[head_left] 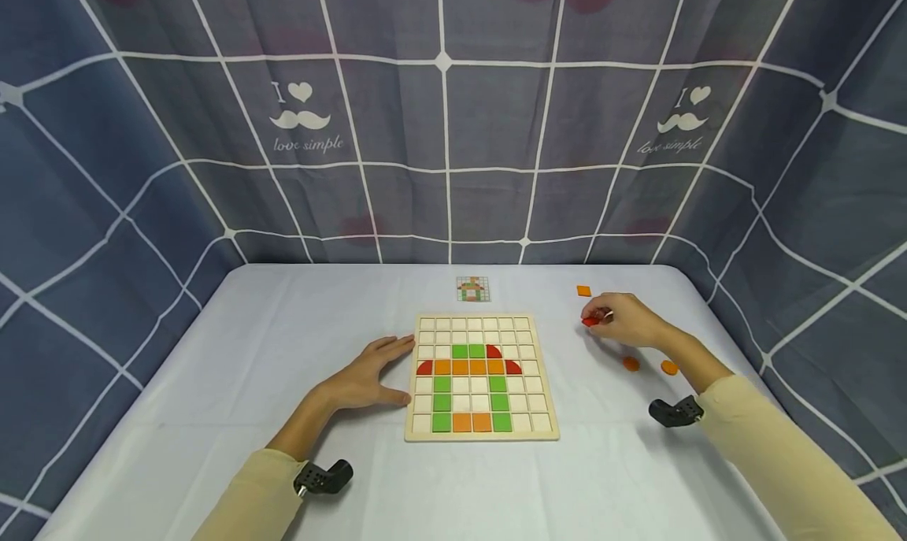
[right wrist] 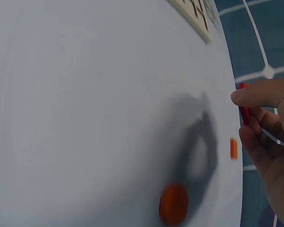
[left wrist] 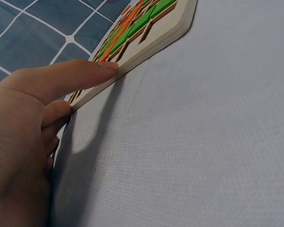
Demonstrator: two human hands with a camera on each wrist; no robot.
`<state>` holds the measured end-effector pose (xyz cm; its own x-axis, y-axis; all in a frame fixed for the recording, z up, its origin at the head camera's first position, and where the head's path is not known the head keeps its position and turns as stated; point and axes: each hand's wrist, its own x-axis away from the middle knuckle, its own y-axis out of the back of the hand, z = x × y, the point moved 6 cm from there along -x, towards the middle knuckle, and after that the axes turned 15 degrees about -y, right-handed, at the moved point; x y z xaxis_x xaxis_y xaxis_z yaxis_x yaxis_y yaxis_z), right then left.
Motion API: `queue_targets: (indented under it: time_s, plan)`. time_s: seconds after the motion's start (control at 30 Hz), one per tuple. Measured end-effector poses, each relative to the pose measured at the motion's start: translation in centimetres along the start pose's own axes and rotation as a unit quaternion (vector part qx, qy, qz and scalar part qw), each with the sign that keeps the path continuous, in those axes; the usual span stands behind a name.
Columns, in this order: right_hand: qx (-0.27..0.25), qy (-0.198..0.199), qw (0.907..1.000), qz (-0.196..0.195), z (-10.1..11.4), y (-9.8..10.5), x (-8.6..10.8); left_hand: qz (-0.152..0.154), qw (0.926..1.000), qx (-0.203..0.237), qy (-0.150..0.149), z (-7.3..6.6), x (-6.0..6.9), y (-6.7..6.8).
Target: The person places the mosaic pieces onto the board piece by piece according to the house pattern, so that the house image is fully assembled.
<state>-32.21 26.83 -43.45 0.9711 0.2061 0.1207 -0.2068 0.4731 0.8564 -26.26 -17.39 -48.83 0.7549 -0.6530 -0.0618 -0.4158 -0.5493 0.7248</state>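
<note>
A wooden grid board [head_left: 482, 436] lies mid-table, with green, orange and red tiles set in several of its squares. My left hand [head_left: 364, 376] rests at the board's left side, its fingers and thumb fairly straight and touching the edge. In the left wrist view, the thumb [left wrist: 80, 78] lies against the board's rim [left wrist: 146, 52]. Right of the board, above the table, my right hand [head_left: 627, 320] pinches a small red tile [head_left: 590, 320] between thumb and fingers. The right wrist view shows this red tile [right wrist: 244, 111] nearly edge-on, partly hidden by the thumb.
Behind the board lies a small pattern card [head_left: 472, 289]. An orange square tile [head_left: 583, 290] lies beyond my right hand; two round orange pieces [head_left: 669, 367] lie nearer, below the right forearm. A grey curtain with white lines [head_left: 397, 116] surrounds the white-covered table [head_left: 340, 478].
</note>
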Motion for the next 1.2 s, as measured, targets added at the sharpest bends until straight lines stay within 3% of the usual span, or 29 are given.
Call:
queue_targets:
  time_s: [0.23, 0.8, 1.2]
  plan:
    - [-0.014, 0.077, 0.9968, 0.014, 4.4, -1.7, -0.9, 0.005, 0.9998, -0.010, -0.017, -0.2, -0.2, 0.1]
    - [-0.038, 0.144, 0.9870, 0.059, 10.4, -5.2, -2.4, 0.006, 0.9999, -0.005, -0.013, -0.1, -0.3, 0.1]
    - [-0.051, 0.200, 0.9715, 0.116, 15.7, -9.9, -3.1, 0.005, 0.9998, -0.008, -0.017, -0.2, 0.0, 0.2]
